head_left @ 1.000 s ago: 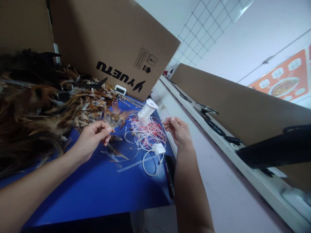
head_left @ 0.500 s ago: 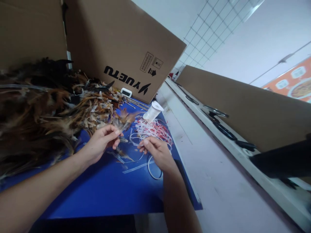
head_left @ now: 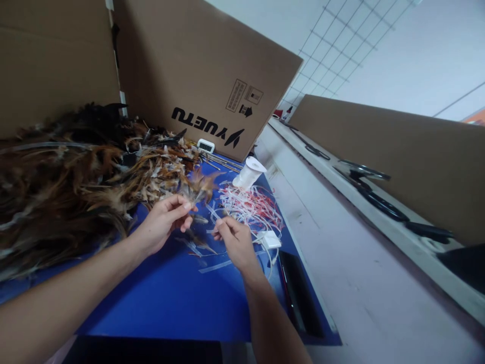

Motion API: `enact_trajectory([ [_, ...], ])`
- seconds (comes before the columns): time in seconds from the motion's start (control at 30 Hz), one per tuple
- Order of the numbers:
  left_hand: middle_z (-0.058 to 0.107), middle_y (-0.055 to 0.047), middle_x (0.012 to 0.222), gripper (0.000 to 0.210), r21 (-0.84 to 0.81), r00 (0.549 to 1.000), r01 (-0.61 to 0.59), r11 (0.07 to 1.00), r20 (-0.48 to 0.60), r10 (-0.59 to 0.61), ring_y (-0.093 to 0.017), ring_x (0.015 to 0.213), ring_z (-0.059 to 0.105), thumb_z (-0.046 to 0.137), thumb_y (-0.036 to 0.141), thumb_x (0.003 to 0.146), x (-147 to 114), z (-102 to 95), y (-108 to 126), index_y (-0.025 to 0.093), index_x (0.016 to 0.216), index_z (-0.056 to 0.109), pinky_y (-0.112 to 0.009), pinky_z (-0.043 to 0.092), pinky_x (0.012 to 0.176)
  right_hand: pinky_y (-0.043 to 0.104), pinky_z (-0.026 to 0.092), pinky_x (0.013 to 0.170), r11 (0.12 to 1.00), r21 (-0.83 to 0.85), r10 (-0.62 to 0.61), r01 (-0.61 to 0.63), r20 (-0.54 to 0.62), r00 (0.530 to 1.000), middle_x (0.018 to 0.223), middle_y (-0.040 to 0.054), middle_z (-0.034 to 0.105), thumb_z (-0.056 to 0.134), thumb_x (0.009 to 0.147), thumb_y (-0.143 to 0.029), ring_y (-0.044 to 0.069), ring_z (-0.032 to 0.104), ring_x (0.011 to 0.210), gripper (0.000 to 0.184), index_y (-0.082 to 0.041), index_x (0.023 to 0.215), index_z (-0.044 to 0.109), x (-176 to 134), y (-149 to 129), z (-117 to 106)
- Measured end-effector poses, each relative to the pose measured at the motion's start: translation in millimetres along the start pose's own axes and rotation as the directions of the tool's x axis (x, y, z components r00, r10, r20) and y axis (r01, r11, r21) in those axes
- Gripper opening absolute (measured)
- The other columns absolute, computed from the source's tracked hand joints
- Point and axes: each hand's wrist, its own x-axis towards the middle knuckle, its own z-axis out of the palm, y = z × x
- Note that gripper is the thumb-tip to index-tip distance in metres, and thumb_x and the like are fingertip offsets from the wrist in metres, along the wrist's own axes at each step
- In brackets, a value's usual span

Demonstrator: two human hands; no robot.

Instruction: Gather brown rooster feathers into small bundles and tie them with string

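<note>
Right hand [head_left: 235,242] came inward; left hand [head_left: 166,221] pinches feathers [head_left: 200,187].

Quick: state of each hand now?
Left hand: closed, pinching a small bunch of feathers.
Right hand: closed, beside a clear strip; can't tell whether it's held.

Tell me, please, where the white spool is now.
In the head view, the white spool is near the middle, by the right edge of the blue table, just beyond the red and white strips and right of the feather pile.

Blue table [head_left: 170,298] beside pale wall [head_left: 322,237]; wire grid [head_left: 334,47] higher up.
</note>
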Motion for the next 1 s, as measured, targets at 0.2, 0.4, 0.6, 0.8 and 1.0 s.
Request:
enact_trajectory([
  [0.2, 0.06, 0.002, 0.056, 0.023, 0.067, 0.999, 0.029, 0.997, 0.016, -0.03, -0.008, 0.05, 0.054, 0.069, 0.032, 0.078, -1, 0.2, -8, 0.017, 0.074, 0.053, -0.017, 0.041, 0.046, 0.024, 0.037, 0.058, 0.98, -0.174, -0.09, 0.101, 0.065, 0.994, 0.06, -0.0016, 0.058, 0.046, 0.091, -0.031, 0.012, 0.053, 0.058, 0.032, -0.018, 0.064, 0.057, -6, -8, 6],
  [0.4, 0.062, 0.001, 0.057, 0.023, 0.118, 1.0, 0.025, 0.993, -0.001, -0.025, -0.008, 0.053, 0.055, 0.069, 0.032, 0.078, -1, 0.3, -9, 0.016, 0.075, 0.052, -0.016, 0.043, 0.047, 0.024, 0.036, 0.058, 0.972, -0.196, -0.12, 0.132, 0.072, 0.99, 0.059, -0.0016, 0.057, 0.045, 0.09, -0.027, 0.011, 0.052, 0.058, 0.031, -0.018, 0.062, 0.056, -8, -12, 7],
  [0.6, 0.063, 0.001, 0.059, 0.025, 0.143, 0.999, 0.04, 0.989, 0.011, -0.042, -0.008, 0.053, 0.055, 0.068, 0.035, 0.079, -2, 0.8, -10, 0.016, 0.076, 0.052, -0.017, 0.043, 0.047, 0.024, 0.037, 0.059, 0.971, -0.189, -0.134, 0.145, 0.071, 0.988, 0.06, -0.0013, 0.058, 0.045, 0.09, -0.027, 0.011, 0.053, 0.059, 0.031, -0.018, 0.062, 0.055, -7, -12, 6],
  [0.8, 0.062, 0.002, 0.058, 0.028, 0.166, 0.999, 0.039, 0.985, 0.009, -0.042, -0.009, 0.053, 0.055, 0.069, 0.037, 0.077, -2, 0.8, -12, 0.016, 0.075, 0.053, -0.017, 0.043, 0.047, 0.024, 0.036, 0.059, 0.971, -0.191, -0.133, 0.146, 0.081, 0.988, 0.06, -0.0019, 0.057, 0.046, 0.091, -0.028, 0.011, 0.052, 0.059, 0.031, -0.018, 0.063, 0.056, -7, -9, 7],
  [1.0, 0.061, 0.003, 0.056, 0.029, 0.174, 0.999, 0.051, 0.983, 0.0, -0.052, -0.009, 0.052, 0.054, 0.071, 0.038, 0.075, 0, 1.6, -14, 0.016, 0.075, 0.051, -0.017, 0.043, 0.047, 0.023, 0.034, 0.058, 0.969, -0.189, -0.145, 0.161, 0.094, 0.985, 0.059, -0.0033, 0.052, 0.046, 0.091, -0.028, 0.01, 0.047, 0.057, 0.031, -0.019, 0.061, 0.051, -8, -9, 8],
])
